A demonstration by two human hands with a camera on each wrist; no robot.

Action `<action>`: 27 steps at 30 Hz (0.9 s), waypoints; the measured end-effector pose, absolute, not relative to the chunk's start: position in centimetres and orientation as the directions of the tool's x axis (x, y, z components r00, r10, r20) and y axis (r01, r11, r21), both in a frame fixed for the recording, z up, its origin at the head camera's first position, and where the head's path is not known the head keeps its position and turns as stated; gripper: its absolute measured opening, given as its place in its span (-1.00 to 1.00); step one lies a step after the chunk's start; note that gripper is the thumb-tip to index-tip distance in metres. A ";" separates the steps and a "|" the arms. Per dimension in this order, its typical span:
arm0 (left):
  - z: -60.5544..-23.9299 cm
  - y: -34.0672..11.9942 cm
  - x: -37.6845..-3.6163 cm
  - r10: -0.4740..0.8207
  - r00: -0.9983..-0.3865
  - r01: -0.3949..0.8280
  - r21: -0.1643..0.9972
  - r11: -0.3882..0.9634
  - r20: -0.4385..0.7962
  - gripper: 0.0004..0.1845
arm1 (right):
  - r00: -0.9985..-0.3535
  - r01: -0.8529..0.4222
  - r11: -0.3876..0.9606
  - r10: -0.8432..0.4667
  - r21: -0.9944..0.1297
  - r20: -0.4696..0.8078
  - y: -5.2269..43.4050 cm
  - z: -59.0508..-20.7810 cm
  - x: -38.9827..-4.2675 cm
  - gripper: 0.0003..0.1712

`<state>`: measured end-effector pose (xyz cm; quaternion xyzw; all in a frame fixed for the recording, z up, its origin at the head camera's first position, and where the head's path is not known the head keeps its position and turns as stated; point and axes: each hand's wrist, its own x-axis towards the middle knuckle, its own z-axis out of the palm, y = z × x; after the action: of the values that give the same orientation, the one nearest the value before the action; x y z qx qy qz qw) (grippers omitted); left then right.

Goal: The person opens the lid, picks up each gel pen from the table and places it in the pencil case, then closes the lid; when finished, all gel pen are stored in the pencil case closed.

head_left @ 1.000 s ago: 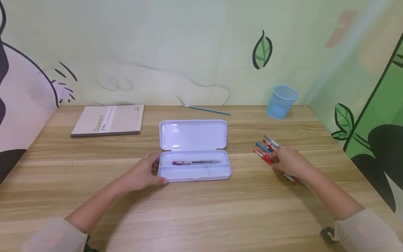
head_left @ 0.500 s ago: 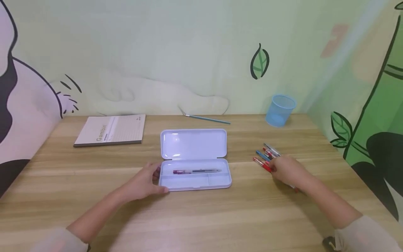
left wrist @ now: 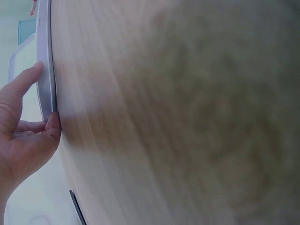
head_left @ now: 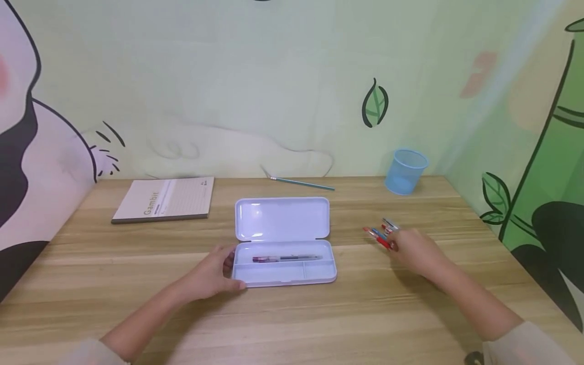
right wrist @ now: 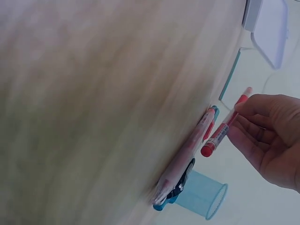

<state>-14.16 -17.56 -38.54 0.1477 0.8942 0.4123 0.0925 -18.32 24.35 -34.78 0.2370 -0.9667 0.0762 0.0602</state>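
Note:
A pale lilac pencil case (head_left: 283, 219) lies with its lid raised, and one clear pen (head_left: 287, 258) with a dark red end rests in its long rear compartment. My left hand (head_left: 207, 274) holds the case by its left end, thumb on the front edge and fingers at the side. To the right, my right hand (head_left: 420, 253) pinches a red pen (right wrist: 218, 136) between thumb and fingers. The right wrist view shows that pen raised off the other pens (right wrist: 185, 154), which lie in a bunch on the table, partly hidden by the hand in the head view.
A light blue mesh cup (head_left: 406, 172) stands at the back right. Along the wall lies a teal paintbrush (head_left: 303, 183), and a notebook (head_left: 164, 200) is at the back left. The wooden table (head_left: 292, 324) meets painted walls behind and at the right.
The right hand has taken hold of the red pen and lifted it slightly from the bunch. The left hand stays at the case. The head view has tilted up, shifting everything lower.

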 end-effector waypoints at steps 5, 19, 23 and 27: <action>-38.5 -17.6 -14.1 0.344 -0.938 0.192 0.765 0.614 -0.041 -0.13 | -0.883 -0.460 0.880 -0.438 -0.119 0.170 23.7 -34.6 -18.5 -0.87; -38.6 -17.5 -14.3 0.337 -0.940 0.184 0.758 0.625 -0.049 -0.13 | -0.851 -0.492 0.864 -0.452 -0.105 0.269 21.0 -34.0 -18.7 -0.88; -38.7 -17.6 -14.3 0.338 -0.940 0.182 0.758 0.627 -0.054 -0.13 | -0.860 -0.479 0.870 -0.439 -0.118 0.259 20.0 -33.9 -18.6 -0.85; -38.7 -17.6 -14.3 0.338 -0.940 0.181 0.758 0.627 -0.054 -0.13 | -0.865 -0.475 0.869 -0.431 -0.142 0.257 18.8 -33.7 -18.6 -0.83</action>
<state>-14.29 -17.62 -38.75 0.1447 0.8967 0.4071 0.0960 -18.58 18.79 -33.73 0.2358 -0.9604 0.1006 0.1091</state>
